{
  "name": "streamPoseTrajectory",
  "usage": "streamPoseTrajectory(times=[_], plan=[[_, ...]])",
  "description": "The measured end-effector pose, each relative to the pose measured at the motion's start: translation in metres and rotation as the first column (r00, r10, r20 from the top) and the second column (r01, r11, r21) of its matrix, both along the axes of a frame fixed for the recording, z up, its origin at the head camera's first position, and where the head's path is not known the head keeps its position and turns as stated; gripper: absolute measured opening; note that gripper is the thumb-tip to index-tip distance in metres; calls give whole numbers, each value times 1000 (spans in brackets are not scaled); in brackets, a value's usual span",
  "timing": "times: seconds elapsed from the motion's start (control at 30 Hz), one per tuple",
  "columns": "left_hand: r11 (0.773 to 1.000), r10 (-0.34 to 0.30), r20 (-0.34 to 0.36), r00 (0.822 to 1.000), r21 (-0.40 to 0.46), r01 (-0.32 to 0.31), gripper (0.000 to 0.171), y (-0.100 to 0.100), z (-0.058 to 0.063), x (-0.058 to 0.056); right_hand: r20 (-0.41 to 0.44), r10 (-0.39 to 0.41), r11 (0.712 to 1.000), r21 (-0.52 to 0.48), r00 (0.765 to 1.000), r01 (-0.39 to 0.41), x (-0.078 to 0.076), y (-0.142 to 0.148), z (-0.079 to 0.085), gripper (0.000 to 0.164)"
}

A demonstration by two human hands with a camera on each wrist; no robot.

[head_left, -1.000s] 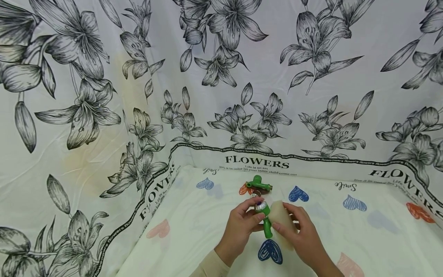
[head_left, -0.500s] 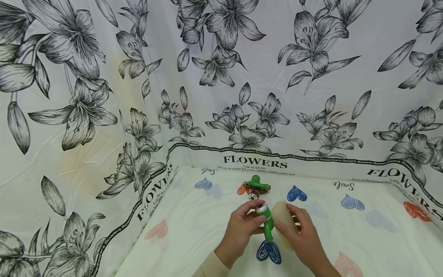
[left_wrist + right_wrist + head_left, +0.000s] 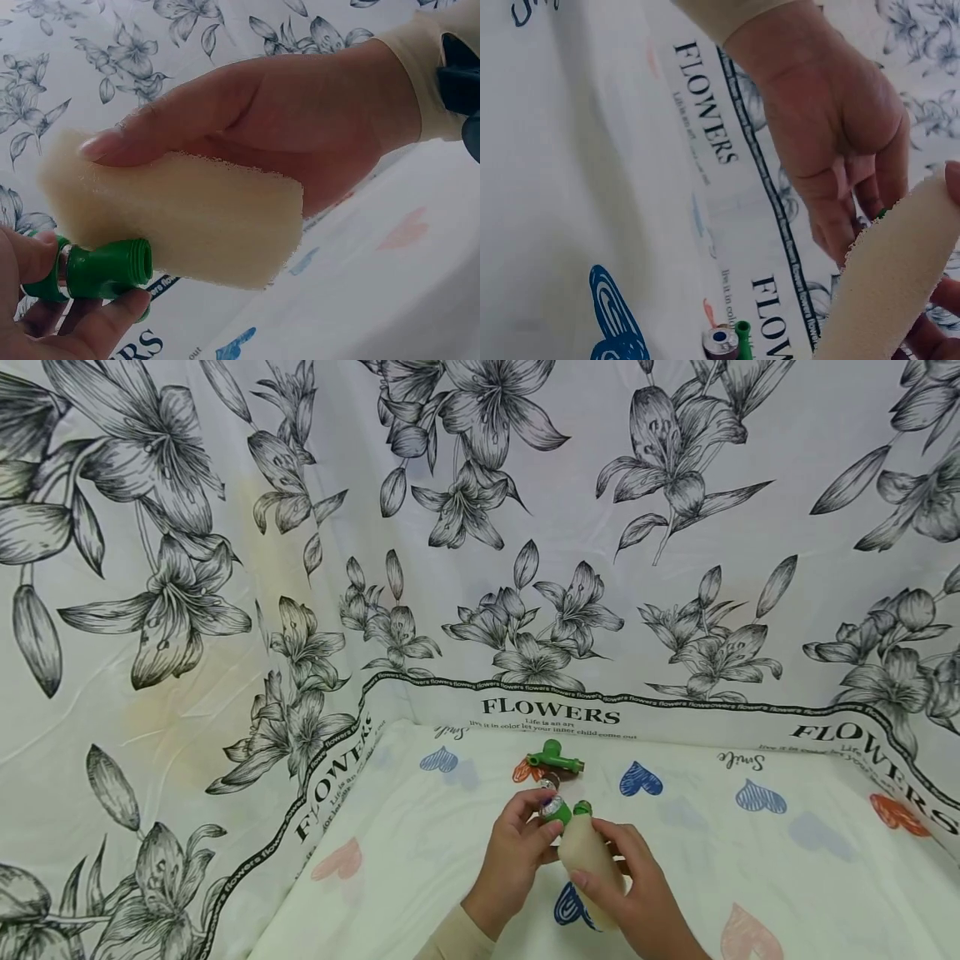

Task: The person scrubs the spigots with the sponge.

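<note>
My left hand (image 3: 513,860) grips a green plastic tap (image 3: 112,266) with a silvery ring and a threaded open end. Round a beige sponge (image 3: 588,860), curved like a short slab, curl the fingers and thumb of my right hand (image 3: 637,889). From the head, the sponge hides the tap's middle, leaving a green end above it and the silvery knob at its left. In the left wrist view the tap lies along the sponge's lower edge; whether they touch I cannot tell. Most of the tap is behind the sponge in the right wrist view.
Another green tap (image 3: 555,760) with a brass-coloured end lies farther back on the heart-printed white cloth (image 3: 690,860). In front of it is a brown piece with a silvery round face (image 3: 721,341). Flower-printed curtains (image 3: 525,610) rise behind and at the left.
The sponge has moved left, from beside the tap to in front of it. The tap has turned, so its green end now points up beyond the sponge. Both hands keep their holds.
</note>
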State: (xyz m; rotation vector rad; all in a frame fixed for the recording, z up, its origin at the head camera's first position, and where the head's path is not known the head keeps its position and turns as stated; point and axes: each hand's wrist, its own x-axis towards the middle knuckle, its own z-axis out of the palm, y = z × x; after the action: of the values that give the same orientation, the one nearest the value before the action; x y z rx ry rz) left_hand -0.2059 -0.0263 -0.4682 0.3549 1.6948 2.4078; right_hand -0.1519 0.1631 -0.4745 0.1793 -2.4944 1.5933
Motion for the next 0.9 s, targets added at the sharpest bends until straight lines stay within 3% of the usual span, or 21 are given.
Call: streamPoseTrajectory(times=[0.23, 0.4, 0.57, 0.7, 0.9], plan=[[1000, -9, 13, 1000, -4, 9, 44, -1, -5, -1, -106, -40, 999, 15, 994, 42, 4, 7, 5, 61], [1000, 11, 5, 1000, 14, -11, 36, -4, -6, -3, -65, -94, 995, -47, 993, 91, 2, 20, 11, 61], [998, 27, 34, 999, 54, -29, 34, -12, -8, -3, -81, -48, 995, -90, 996, 41, -2, 16, 14, 59], [992, -22, 64, 998, 123, 14, 32, -9, -11, -1, -135, -40, 995, -96, 990, 27, 2, 11, 15, 55], [988, -100, 6, 995, 123, 98, 35, -5, -13, 1, -57, -99, 995, -23, 993, 98, 7, 12, 19, 57]])
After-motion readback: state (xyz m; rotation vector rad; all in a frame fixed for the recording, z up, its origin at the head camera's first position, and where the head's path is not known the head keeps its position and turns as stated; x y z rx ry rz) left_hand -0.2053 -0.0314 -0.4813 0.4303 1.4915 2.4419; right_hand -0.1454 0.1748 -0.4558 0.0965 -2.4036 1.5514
